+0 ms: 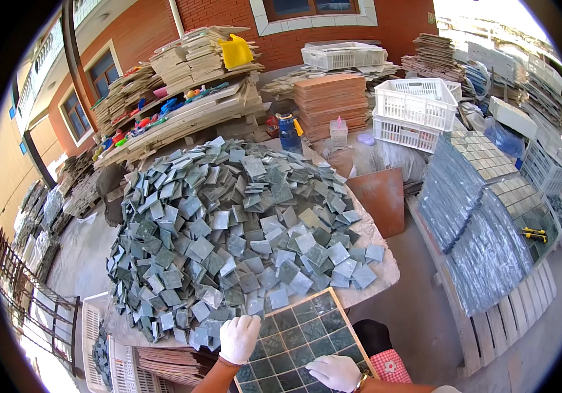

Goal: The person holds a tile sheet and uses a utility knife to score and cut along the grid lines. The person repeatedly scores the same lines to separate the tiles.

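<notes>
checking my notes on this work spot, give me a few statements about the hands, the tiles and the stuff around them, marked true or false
1. The left hand and the right hand both wear white gloves. True.
2. The right hand is over the heap of loose tiles. False: it is over the tiles inside the tan-edged frame.
3. The loose tiles are bright red. False: they are grey-green.
4. A black and yellow tool lies on the stacked tile sheets at the right. True.
5. The blue container stands between the person and the heap. False: it is beyond the heap.
</notes>
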The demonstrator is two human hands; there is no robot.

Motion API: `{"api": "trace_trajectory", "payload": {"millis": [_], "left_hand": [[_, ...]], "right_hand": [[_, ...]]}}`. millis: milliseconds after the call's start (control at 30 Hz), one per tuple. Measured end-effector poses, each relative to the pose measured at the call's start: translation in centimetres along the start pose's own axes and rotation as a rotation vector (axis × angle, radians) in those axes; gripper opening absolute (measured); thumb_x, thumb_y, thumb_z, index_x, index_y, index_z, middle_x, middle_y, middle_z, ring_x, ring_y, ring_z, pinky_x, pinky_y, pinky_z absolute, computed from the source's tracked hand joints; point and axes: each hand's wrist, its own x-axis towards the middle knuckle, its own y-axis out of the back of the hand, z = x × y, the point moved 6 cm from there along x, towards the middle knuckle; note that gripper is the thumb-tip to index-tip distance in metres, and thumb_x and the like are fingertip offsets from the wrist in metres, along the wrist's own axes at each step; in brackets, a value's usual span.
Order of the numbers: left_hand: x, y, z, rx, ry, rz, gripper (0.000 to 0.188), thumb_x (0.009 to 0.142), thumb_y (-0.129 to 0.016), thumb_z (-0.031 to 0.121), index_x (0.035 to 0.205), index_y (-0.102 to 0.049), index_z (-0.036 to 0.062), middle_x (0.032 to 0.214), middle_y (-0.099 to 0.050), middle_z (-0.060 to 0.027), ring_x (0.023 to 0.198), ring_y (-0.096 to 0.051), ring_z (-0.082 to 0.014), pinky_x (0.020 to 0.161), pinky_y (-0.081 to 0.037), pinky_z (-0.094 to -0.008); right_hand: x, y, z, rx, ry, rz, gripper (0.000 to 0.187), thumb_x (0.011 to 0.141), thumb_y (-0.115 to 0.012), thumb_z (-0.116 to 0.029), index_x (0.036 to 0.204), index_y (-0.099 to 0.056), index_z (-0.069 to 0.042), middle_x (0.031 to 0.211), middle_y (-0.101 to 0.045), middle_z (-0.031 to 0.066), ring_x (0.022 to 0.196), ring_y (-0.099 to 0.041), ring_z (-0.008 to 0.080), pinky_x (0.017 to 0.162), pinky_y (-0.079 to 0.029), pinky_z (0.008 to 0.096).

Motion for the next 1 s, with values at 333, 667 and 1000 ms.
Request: {"api": "trace_trajectory", "payload": {"millis": [333,667,1000], "left_hand": [[-4.0,0.6,-2.2,-0.372,0.527,0.085,0.019,0.08,-0.063,0.011,0.098,-0.066,0.0046,0.09,-0.065,-0.0124,0.081,-0.062,-0.0323,0.072,-0.049,-0.0387],[-2.9,-2.4,2.5,-0.336,0.44,-0.155,0.066,0.065,-0.08,0.035,0.117,-0.058,0.0007,0.116,-0.056,-0.0133,0.109,-0.051,-0.0342,0.094,-0.043,-0.0417],[-4.6,-2.7,3.0,-0.308,0.338,-0.095,0.054,0.063,-0.08,0.032,0.104,-0.062,0.0025,0.103,-0.058,-0.0105,0.099,-0.052,-0.0321,0.086,-0.043,-0.0422]], "right_hand": [[-0.2,0.8,0.7,0.038,0.062,0.151,0.014,0.085,-0.063,-0.023,0.096,-0.066,-0.015,0.089,-0.067,0.0011,0.073,-0.065,0.0212,0.06,-0.052,0.0328],[0.2,0.6,-0.2,0.025,0.04,0.137,0.011,0.085,-0.064,-0.022,0.094,-0.066,-0.015,0.083,-0.066,0.0012,0.071,-0.065,0.0221,0.059,-0.051,0.0329],[-0.4,0.1,0.8,0.091,0.015,0.095,0.016,0.091,-0.057,-0.025,0.102,-0.062,-0.014,0.09,-0.065,0.003,0.075,-0.064,0.0247,0.061,-0.051,0.0351]]}}
